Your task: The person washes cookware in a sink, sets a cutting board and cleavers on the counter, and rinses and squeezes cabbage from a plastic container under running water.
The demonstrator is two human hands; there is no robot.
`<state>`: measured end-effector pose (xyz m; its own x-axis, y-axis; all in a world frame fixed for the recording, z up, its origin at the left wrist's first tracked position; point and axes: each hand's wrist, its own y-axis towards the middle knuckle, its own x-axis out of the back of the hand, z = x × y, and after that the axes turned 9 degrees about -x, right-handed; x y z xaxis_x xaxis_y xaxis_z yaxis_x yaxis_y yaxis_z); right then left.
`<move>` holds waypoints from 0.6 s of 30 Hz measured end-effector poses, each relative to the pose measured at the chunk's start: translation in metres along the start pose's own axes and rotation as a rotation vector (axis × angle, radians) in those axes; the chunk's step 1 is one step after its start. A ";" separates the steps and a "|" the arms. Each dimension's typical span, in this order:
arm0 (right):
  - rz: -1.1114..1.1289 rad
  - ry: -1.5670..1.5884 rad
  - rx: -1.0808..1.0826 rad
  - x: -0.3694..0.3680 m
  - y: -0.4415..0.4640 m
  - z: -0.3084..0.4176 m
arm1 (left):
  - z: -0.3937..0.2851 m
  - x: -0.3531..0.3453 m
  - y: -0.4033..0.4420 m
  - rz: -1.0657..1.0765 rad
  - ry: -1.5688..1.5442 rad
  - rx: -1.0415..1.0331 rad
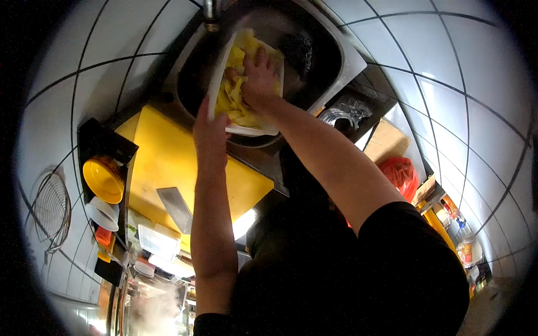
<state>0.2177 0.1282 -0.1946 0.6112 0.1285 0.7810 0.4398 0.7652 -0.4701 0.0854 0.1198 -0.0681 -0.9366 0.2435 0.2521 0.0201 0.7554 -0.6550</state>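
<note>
Handling of yellow pieces (227,103), seemingly the present step: my right hand (261,78), fingers spread over them inside one white tub (246,131) at the sink (352,66); my left hand (212,129), gripping its near-left corner; next move, I judge, calls for steady support.

tap (211,14): cut by top edge | left hand (212,127): some fingers hidden | dark bundle (298,49): indistinct

counter (255,160), dark: one metal sink (348,59), inset, white tub (217,78) at basin, whether resting unclear; one yellow cutting board (162,151), bearing one cleaver (175,206).
</note>
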 end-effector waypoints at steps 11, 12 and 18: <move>0.008 -0.346 0.269 0.098 0.029 0.003 | 0.062 -0.030 0.021 -0.140 -0.885 0.213; -0.080 -0.274 0.300 0.110 0.033 0.004 | 0.069 -0.033 0.022 -0.183 -0.900 0.256; 0.199 -0.223 0.689 0.137 0.068 0.013 | 0.079 -0.044 0.012 -0.259 -0.511 0.254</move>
<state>0.3230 0.2060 -0.1149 0.4557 0.3742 0.8077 -0.2216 0.9265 -0.3042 0.0986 0.0702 -0.1435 -0.9501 -0.2974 0.0938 -0.2549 0.5673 -0.7831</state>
